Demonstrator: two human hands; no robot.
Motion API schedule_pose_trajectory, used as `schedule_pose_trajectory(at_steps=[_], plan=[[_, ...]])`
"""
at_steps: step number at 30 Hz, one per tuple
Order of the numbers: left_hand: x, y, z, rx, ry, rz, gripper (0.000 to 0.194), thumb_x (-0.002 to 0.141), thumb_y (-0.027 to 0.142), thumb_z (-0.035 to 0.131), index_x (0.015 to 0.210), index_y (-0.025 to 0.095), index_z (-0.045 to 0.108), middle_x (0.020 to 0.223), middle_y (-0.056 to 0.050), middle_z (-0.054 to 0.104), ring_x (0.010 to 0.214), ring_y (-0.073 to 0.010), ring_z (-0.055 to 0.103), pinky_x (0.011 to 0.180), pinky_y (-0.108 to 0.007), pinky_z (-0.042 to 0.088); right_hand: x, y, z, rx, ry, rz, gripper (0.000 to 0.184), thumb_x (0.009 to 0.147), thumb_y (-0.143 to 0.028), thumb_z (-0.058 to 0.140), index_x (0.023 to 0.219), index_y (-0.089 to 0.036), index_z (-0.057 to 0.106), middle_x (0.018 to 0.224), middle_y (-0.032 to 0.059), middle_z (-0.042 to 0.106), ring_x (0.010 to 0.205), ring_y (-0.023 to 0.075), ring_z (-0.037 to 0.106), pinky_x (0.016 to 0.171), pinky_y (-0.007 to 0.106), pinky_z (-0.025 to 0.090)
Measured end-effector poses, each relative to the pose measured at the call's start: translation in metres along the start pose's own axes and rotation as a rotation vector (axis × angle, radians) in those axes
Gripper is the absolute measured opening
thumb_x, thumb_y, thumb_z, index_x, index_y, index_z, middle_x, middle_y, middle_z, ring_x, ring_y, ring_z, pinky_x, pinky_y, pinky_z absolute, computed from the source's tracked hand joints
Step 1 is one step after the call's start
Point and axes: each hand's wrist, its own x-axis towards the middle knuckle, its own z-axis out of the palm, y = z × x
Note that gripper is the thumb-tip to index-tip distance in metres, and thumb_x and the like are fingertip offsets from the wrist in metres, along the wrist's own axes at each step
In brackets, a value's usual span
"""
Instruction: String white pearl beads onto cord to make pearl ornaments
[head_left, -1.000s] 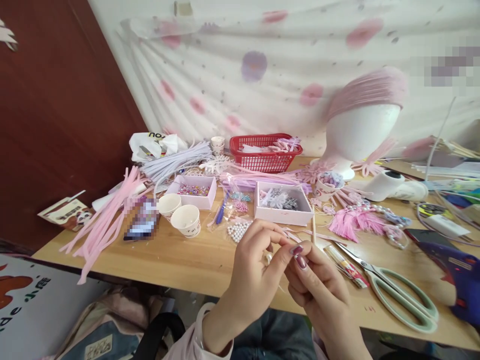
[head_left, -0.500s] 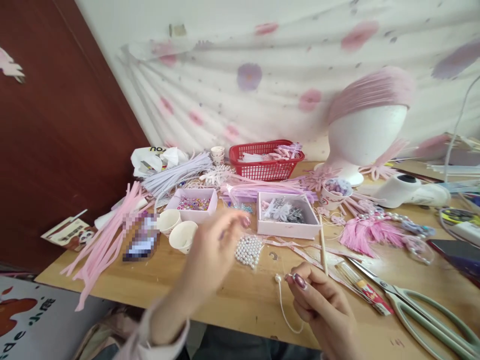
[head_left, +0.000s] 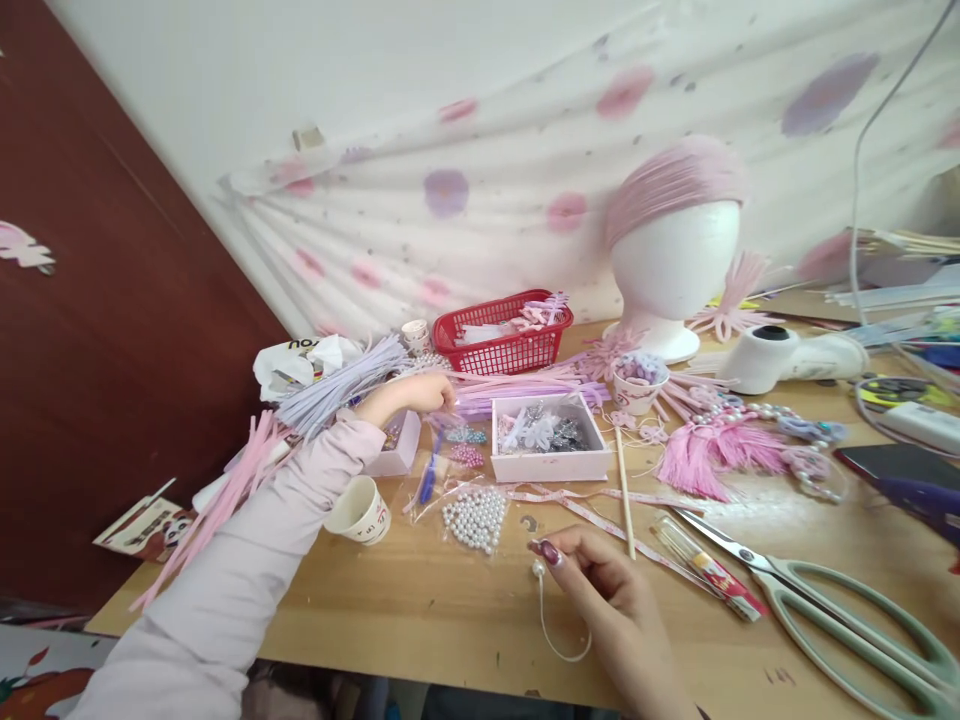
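My right hand (head_left: 611, 600) pinches the end of a thin white cord (head_left: 553, 645) between thumb and fingertips, above the front of the table. A pearl bead (head_left: 538, 568) sits on the cord just below the fingertips, and the cord hangs in a loop. My left hand (head_left: 420, 394) stretches far forward over the lilac bead box (head_left: 397, 448), its fingers curled down and together beside the purple pipe cleaners (head_left: 499, 395). What lies between those fingertips is hidden. Loose white pearls (head_left: 475, 519) lie in a pile between the hands.
Scissors (head_left: 810, 590) and a glue tube (head_left: 716, 575) lie at right. A box of charms (head_left: 551, 465), red basket (head_left: 504, 352) and foam head (head_left: 671, 260) stand behind. Paper cup (head_left: 361, 510), pink pipe cleaners (head_left: 217, 500), wooden stick (head_left: 624, 490) and pink tassels (head_left: 705, 460) surround the hands.
My left hand has moved forward and left from above the pearls to beyond the lilac box. My right hand still pinches the cord. The view has shifted slightly.
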Motion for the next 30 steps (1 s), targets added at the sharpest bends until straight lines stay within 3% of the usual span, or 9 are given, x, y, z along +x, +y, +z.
schedule_pose_trajectory(at_steps=[4, 9, 20, 30], plan=[[0.009, -0.006, 0.002, 0.025, -0.145, 0.055, 0.035, 0.095, 0.034, 0.065, 0.125, 0.017, 0.063, 0.129, -0.010, 0.064, 0.105, -0.0248, 0.066, 0.086, -0.043, 0.059, -0.001, 0.001, 0.004, -0.010, 0.020, -0.012, 0.037, 0.088, -0.054, 0.069, 0.075, -0.019, 0.070, 0.063, -0.0014, 0.048, 0.058, 0.0139, 0.039, 0.053, 0.025, 0.033], [0.017, -0.009, 0.011, 0.053, -0.235, 0.161, 0.034, 0.096, 0.034, 0.064, 0.125, 0.018, 0.063, 0.129, -0.010, 0.064, 0.106, -0.0246, 0.066, 0.088, -0.044, 0.058, 0.002, 0.010, -0.002, -0.073, -0.096, -0.008, 0.038, 0.093, -0.054, 0.062, 0.083, -0.018, 0.070, 0.063, -0.0025, 0.043, 0.056, 0.0131, 0.037, 0.051, 0.024, 0.030], [0.026, -0.013, 0.053, 0.154, -0.060, 0.220, 0.035, 0.096, 0.035, 0.063, 0.126, 0.018, 0.062, 0.129, -0.010, 0.064, 0.108, -0.0250, 0.066, 0.090, -0.046, 0.058, 0.002, 0.011, 0.003, -0.108, -0.142, -0.036, 0.041, 0.096, -0.055, 0.056, 0.084, -0.017, 0.066, 0.059, -0.0052, 0.038, 0.053, 0.0116, 0.036, 0.050, 0.024, 0.026], [0.027, -0.024, 0.054, 0.164, -0.061, 0.215, 0.035, 0.096, 0.036, 0.063, 0.126, 0.017, 0.062, 0.128, -0.010, 0.064, 0.107, -0.0256, 0.066, 0.090, -0.046, 0.058, 0.002, 0.013, 0.004, -0.170, -0.116, -0.077, 0.038, 0.097, -0.051, 0.054, 0.084, -0.016, 0.063, 0.059, -0.0061, 0.037, 0.053, 0.0115, 0.035, 0.051, 0.025, 0.024]])
